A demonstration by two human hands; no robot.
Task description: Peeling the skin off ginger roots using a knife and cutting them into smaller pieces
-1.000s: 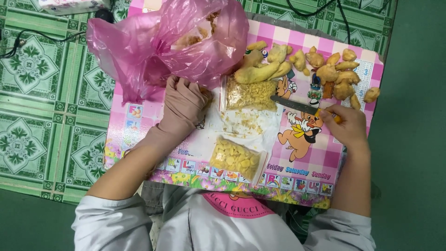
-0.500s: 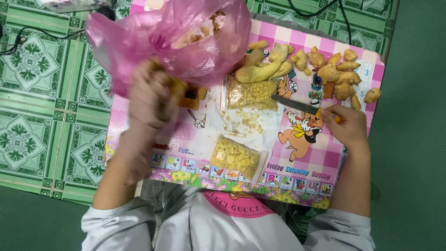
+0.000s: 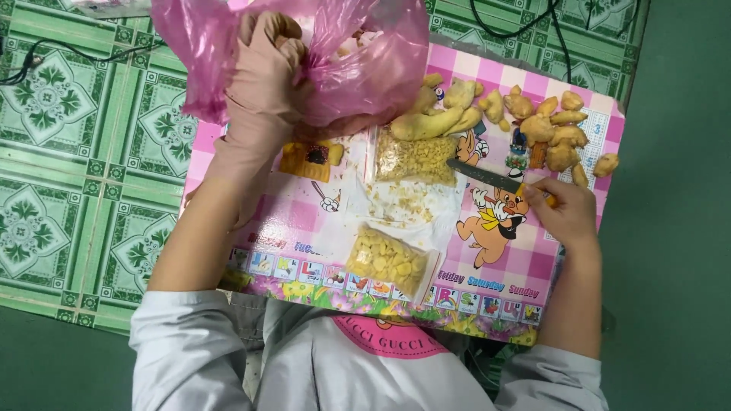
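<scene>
My left hand (image 3: 263,84), in a beige glove, is raised at the mouth of a pink plastic bag (image 3: 358,61) and its fingers are closed against the film. My right hand (image 3: 560,213) grips a knife (image 3: 487,176) by its orange handle, blade flat on the pink cartoon board (image 3: 304,221). Whole ginger roots (image 3: 438,114) lie just below the bag, with more ginger pieces (image 3: 552,129) beyond the knife. Two clear bags hold cut yellow pieces: one at the board's middle (image 3: 415,158), one near me (image 3: 388,259).
A green patterned mat (image 3: 68,152) lies under the board. Black cables (image 3: 525,23) run across the top. Loose ginger scraps (image 3: 403,204) sit on clear film mid-board. A small orange cartoon patch (image 3: 308,158) shows below the pink bag.
My left hand rose from the board's middle up to the pink bag's opening. The right hand and knife stayed put.
</scene>
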